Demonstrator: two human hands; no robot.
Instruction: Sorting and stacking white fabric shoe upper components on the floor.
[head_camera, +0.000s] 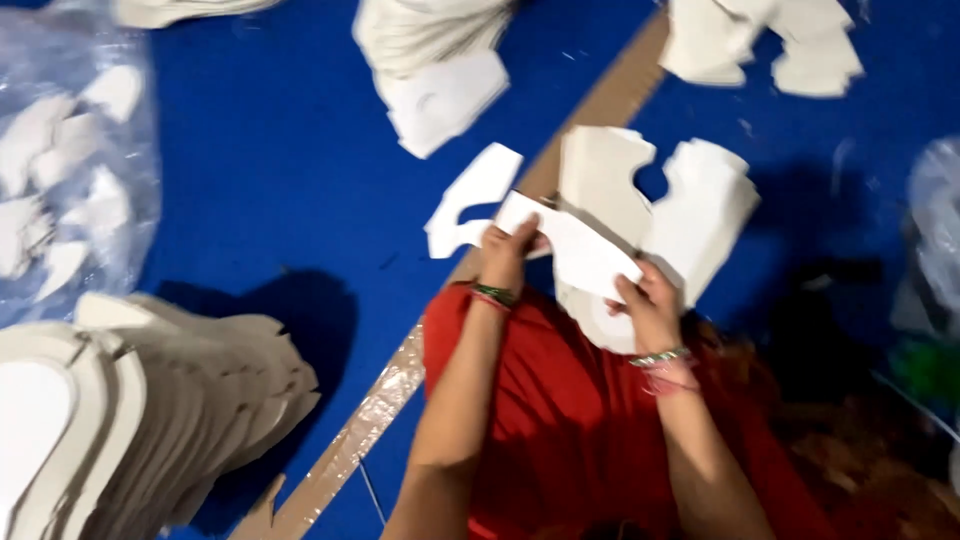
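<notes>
Both my hands grip one white cut-out piece (575, 250) of stiff board above my red-clothed lap (560, 420). My left hand (507, 252) pinches its left end; my right hand (648, 305) pinches its right end. Bangles circle both wrists. Just behind the held piece lies a stack of like white cut-outs (690, 215) on the blue floor covering. A single white cut-out (470, 200) lies flat to the left of my left hand.
A tall fanned stack of cut-outs (150, 400) fills the lower left. A clear plastic bag of pieces (60, 170) lies at far left. More piles (435, 60) (765, 45) sit at the top. A taped brown cardboard strip (385, 395) runs diagonally across the blue sheet (280, 200).
</notes>
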